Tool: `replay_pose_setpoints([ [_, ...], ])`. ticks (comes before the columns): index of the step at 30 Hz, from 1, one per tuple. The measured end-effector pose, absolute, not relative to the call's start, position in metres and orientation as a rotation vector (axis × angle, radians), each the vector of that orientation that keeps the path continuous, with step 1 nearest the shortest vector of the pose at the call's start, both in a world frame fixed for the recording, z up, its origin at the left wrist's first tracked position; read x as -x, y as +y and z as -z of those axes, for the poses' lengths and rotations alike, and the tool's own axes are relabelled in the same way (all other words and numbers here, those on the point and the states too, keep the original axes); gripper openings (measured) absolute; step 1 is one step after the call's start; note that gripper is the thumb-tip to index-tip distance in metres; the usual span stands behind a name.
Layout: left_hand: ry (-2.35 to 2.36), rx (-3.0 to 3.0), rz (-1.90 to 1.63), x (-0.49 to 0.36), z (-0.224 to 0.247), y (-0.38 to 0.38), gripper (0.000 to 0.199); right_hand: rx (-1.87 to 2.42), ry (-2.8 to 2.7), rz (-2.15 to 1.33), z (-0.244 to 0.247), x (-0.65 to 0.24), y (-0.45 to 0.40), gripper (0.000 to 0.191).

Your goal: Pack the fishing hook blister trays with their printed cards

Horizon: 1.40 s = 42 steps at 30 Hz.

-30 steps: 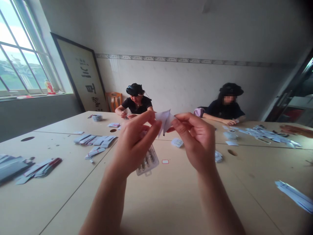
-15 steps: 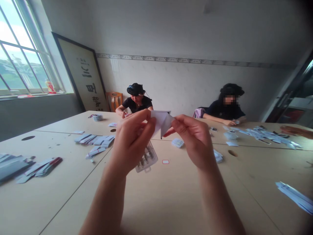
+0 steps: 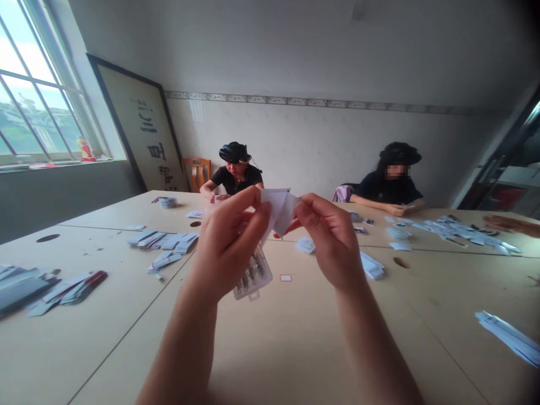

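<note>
My left hand (image 3: 234, 242) pinches a white piece of paper (image 3: 275, 208) between thumb and fingers, raised above the table. My right hand (image 3: 331, 239) is closed on the paper's right-hand end, where a flap folds down to a point. Below my left palm shows a clear plastic case (image 3: 253, 275) with several small metal parts and a hang tab. My fingers cover its upper part, and whether they hold it or it rests on the table I cannot tell. On the table between my wrists lies a small red-edged white label (image 3: 286, 278).
Stacks of white cards (image 3: 164, 241) and grey-white packets (image 3: 25, 289) lie to the left. On the right are a card stack (image 3: 372, 265), white strips (image 3: 508, 337) and a spread pile (image 3: 464, 232). Two people (image 3: 236, 174) sit opposite; another person's hand (image 3: 510, 223) reaches in at right.
My right hand has shifted slightly left, and the paper's folded flap has moved a little left and up with it. My left hand keeps its place.
</note>
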State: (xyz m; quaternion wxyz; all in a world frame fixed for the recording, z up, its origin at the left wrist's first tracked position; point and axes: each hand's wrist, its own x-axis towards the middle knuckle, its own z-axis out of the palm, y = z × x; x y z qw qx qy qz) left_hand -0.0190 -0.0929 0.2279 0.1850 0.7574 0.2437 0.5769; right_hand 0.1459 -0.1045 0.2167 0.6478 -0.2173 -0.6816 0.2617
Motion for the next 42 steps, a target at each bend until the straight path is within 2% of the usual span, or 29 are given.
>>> replay_pose_setpoints([
  [6, 0.667, -2.125, -1.628, 0.018, -0.228, -0.093, 0.031, 0.466, -1.572, -0.549, -0.217, -0.145, -0.105, 0.025],
  [11, 0.671, -2.136, -1.626, 0.014, -0.227, -0.096, 0.032, 0.433, -1.576, -0.485, -0.218, -0.146, -0.104, 0.033],
  [15, 0.664, -2.102, -1.622, 0.012, -0.224, -0.095, 0.032, 0.451, -1.564, -0.580, -0.217, -0.147, -0.103, 0.024],
  [20, 0.680, -2.117, -1.611, 0.009, -0.226, -0.091, 0.031, 0.529, -1.569, -0.575, -0.217, -0.147, -0.101, 0.027],
  [29, 0.750, -2.144, -1.618, 0.008, -0.225, -0.088, 0.030, 0.573, -1.580, -0.548, -0.219, -0.154, -0.105, 0.015],
  [42, 0.739, -2.151, -1.611, 0.016, -0.227, -0.087, 0.027, 0.559, -1.603, -0.641, -0.220, -0.160, -0.106, 0.009],
])
